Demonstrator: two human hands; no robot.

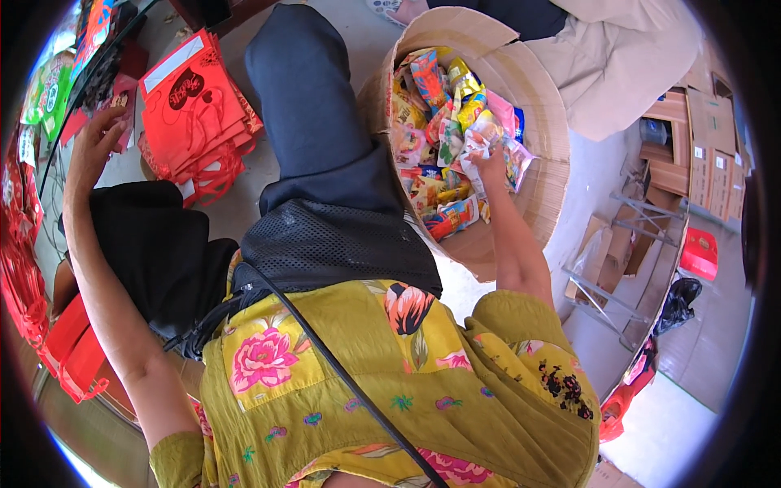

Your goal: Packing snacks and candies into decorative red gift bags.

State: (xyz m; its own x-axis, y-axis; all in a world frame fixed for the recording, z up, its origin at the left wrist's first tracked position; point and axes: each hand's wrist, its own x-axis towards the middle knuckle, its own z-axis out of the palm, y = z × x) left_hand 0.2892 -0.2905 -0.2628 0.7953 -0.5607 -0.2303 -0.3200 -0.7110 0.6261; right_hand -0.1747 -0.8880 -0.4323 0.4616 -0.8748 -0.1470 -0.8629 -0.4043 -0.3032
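Note:
My right hand reaches into a round cardboard drum at the upper middle. Its fingers are closed on a shiny, mostly white snack packet on top of the heap. Around it lie several small colourful packets, among them an orange-and-blue one and a yellow one. Far to the left, my left hand is raised with its fingers apart and nothing visible in them. It is beside a stack of red paper gift bags with dark heart prints and ribbons.
Red bags lie along the left side, with green packaging above. Another person's beige-clad leg is just beyond the drum. A metal-legged table, cardboard boxes and a black plastic bag are at right.

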